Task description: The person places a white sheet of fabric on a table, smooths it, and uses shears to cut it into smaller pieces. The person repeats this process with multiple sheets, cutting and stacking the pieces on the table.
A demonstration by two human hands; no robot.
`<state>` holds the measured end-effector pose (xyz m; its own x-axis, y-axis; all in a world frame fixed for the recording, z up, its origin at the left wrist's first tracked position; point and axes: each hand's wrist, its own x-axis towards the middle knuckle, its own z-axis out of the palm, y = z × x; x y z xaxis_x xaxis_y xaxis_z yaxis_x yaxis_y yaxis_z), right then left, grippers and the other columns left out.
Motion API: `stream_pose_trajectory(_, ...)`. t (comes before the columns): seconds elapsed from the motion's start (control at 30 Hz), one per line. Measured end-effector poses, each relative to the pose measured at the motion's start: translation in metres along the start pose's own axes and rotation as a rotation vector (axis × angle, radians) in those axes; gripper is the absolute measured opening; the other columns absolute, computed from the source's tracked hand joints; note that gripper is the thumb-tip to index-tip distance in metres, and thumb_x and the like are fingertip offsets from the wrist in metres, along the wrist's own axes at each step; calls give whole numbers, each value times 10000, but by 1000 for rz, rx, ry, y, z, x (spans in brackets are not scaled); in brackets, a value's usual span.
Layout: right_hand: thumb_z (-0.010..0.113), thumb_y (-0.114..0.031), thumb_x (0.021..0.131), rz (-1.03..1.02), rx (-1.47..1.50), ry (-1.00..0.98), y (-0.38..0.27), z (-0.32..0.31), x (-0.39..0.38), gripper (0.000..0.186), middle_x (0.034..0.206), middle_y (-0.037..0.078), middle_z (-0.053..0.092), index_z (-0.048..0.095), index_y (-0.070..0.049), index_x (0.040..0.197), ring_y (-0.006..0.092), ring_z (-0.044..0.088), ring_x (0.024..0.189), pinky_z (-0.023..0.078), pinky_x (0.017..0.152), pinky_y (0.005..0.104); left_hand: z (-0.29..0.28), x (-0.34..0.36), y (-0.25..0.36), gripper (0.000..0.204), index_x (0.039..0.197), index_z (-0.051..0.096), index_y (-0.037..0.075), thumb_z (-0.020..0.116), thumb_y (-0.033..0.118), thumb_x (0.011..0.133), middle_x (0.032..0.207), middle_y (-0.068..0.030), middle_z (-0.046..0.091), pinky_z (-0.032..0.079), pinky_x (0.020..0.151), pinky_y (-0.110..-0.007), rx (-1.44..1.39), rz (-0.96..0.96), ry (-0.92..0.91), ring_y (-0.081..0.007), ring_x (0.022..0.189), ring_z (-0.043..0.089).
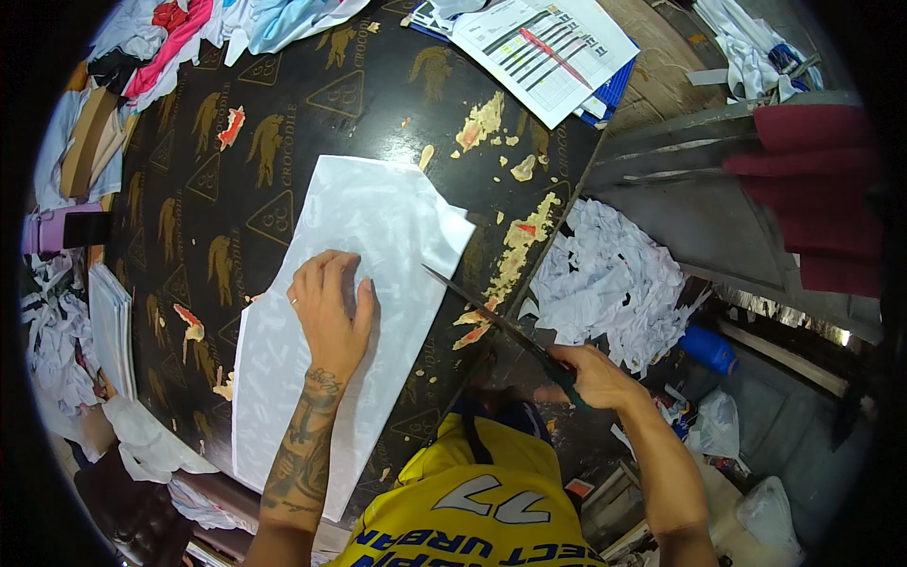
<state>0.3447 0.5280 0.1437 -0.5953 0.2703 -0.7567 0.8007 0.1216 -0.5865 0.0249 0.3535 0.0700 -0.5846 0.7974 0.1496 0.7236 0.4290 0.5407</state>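
Observation:
A cut piece of white fabric (274,378), seemingly in more than one layer, lies on the dark tabletop (189,283). My left hand (333,300) rests flat on its middle, fingers stretched out, a ring on one finger. To the right, my right hand (595,376) grips the dark handles of a pair of scissors (510,329). Their long blades point up and left, and the tip reaches over the fabric's right edge. Whether the blades touch the cloth I cannot tell.
Worn patches (524,246) mark the tabletop near its right edge. Papers with a red pen (553,57) lie at the far right. Piled white scraps (614,283) and a blue thread spool (709,350) sit beyond that edge. Coloured clothes (179,47) heap at the far left.

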Motion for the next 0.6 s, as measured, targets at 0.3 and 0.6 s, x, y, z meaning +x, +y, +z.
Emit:
stream_pose_trajectory(0.3,950,-377,834,-22,73,42,5,-7,40,456,752,113,637,719,-40,1035,175,530,708,441,671,374,16,-2,7,476,1295,650,78,772,289,886,1336,-112,582,297,1103,-485,-4,18,-102,-310,1299,493)
stream_pose_trajectory(0.6,921,-436,852,29,150,120,32,0,1,485,710,21,505,699,-45,1033,134,487,702,429,657,357,-1,8,26,450,1272,653,84,790,264,882,1302,-100,599,299,1095,-492,-8,3,-90,-303,1301,499)
